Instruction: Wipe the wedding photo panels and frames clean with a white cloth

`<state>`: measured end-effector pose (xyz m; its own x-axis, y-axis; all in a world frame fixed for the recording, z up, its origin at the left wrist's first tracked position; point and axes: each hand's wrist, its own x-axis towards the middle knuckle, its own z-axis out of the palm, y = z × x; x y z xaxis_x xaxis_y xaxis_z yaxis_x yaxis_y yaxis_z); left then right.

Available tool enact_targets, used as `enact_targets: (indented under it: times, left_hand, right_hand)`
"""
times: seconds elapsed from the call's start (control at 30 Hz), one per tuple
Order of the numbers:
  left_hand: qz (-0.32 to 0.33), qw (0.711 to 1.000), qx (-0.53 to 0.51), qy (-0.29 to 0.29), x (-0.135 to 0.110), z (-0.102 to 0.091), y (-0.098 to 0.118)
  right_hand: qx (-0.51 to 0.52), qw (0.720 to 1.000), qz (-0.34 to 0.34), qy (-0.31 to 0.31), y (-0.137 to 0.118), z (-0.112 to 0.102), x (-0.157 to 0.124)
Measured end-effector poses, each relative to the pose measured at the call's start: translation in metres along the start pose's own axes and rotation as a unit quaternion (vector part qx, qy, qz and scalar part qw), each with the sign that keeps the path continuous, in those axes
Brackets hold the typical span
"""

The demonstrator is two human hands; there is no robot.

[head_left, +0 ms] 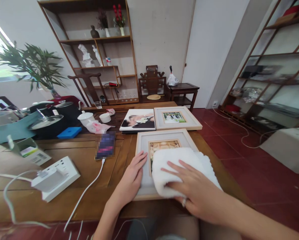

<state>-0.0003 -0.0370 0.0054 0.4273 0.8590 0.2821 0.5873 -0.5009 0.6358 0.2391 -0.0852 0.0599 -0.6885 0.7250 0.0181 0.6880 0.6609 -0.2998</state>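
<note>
A picture frame [164, 137] with a pale wooden border lies flat on the wooden table [94, 166] in front of me. A folded white cloth [179, 160] covers most of its glass. My right hand [189, 190] lies flat on the cloth with fingers spread. The fingers of my left hand [133, 175] rest stretched out on the frame's left border. Neither hand grips anything.
Two more pictures lie further back: a frameless photo print [138, 120] and a second pale frame [177, 118]. A phone [105, 145] on a white cable, a white power strip [55, 178], pots, cups and a blue box sit to the left. Shelves, chairs and a red tiled floor surround the table.
</note>
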Motion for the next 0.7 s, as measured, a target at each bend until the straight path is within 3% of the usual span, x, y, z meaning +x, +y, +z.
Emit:
enact_targets:
  times: [0.2, 0.37, 0.47, 0.57, 0.7]
  left_hand:
    - [0.009, 1.000, -0.006, 0.001, -0.001, -0.002, 0.002]
    - [0.004, 1.000, -0.008, 0.003, 0.000, -0.002, 0.003]
    - [-0.012, 1.000, -0.011, 0.013, 0.000, -0.001, 0.003]
    - [-0.025, 0.999, -0.010, 0.017, 0.001, 0.000, 0.002]
    - [-0.025, 1.000, -0.006, 0.014, 0.000, 0.002, 0.002]
  right_hand:
    - [-0.119, 0.987, 0.084, 0.073, 0.039, 0.002, 0.048]
    - [-0.141, 0.982, 0.116, 0.055, 0.038, 0.001, 0.076]
    - [-0.093, 0.994, 0.059, 0.017, 0.023, -0.001, 0.063]
    - [-0.023, 0.999, 0.001, -0.030, 0.002, -0.008, 0.033]
    - [0.043, 0.996, -0.029, -0.066, -0.007, -0.019, 0.004]
